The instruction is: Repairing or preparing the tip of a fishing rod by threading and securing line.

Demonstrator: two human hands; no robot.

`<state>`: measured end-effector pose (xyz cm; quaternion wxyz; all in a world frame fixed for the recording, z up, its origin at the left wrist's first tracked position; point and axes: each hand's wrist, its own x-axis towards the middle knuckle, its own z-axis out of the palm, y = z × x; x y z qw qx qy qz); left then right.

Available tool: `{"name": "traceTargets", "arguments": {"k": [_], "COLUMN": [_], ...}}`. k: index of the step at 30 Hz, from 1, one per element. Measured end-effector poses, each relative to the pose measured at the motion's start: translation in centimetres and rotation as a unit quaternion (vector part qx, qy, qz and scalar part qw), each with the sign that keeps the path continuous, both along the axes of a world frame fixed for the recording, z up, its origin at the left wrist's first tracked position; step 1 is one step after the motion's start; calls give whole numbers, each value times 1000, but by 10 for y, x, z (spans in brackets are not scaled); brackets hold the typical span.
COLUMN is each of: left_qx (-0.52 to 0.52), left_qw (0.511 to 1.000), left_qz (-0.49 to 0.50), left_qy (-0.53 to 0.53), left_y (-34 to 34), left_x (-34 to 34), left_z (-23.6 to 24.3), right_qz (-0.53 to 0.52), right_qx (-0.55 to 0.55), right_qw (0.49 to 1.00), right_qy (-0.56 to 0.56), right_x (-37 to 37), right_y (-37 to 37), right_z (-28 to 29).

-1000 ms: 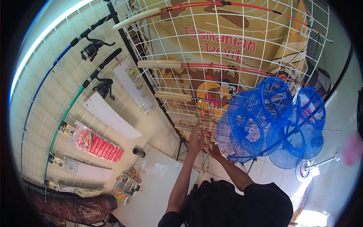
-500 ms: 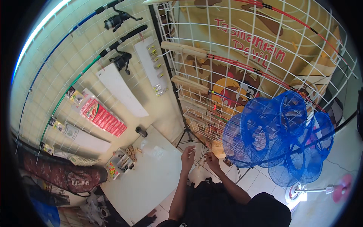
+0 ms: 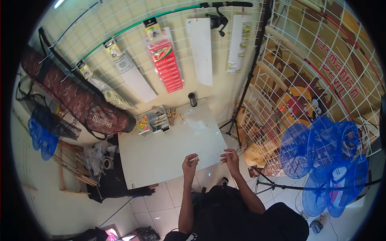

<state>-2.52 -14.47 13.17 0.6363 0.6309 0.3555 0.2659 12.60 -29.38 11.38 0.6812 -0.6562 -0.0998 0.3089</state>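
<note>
White is the colour of the table (image 3: 161, 152), and both hands are up over its near edge, close to the right corner. The left hand (image 3: 189, 164) has its fingers curled in, pinching something tiny and pale; it is too small to tell what it is. The right hand (image 3: 231, 157) is curled the same way, just beside it. Maybe a thin line runs between them, but I cannot see one. Holding both hands close lets the person work on a small thing.

Farther back, near the far edge, sits a little box of small parts (image 3: 155, 120), easy to reach. A dark spool (image 3: 193, 99) stands at the far edge. Behind it, rods and packets hang on the wall.

Half a second ago the hands were up at the wire rack (image 3: 321, 80) by the blue nets (image 3: 321, 160). Now they have come down to the table.
</note>
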Motion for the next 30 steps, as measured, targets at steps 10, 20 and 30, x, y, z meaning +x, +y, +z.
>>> {"name": "traceTargets", "arguments": {"k": [10,20,30], "left_qx": [-42,-5,-5], "left_qw": [969,933,895], "left_qz": [235,356,437], "left_qy": [-57,-53,-92], "left_y": [44,86,156], "left_x": [-185,-354,-406], "left_z": [4,-8,-5], "right_qz": [93,183,308], "right_qx": [4,18,32], "right_qw": [995,983,951], "right_qy": [-26,4,-11], "right_x": [-104,-242,-310], "right_y": [93,189,288], "right_z": [2,7,13]}}
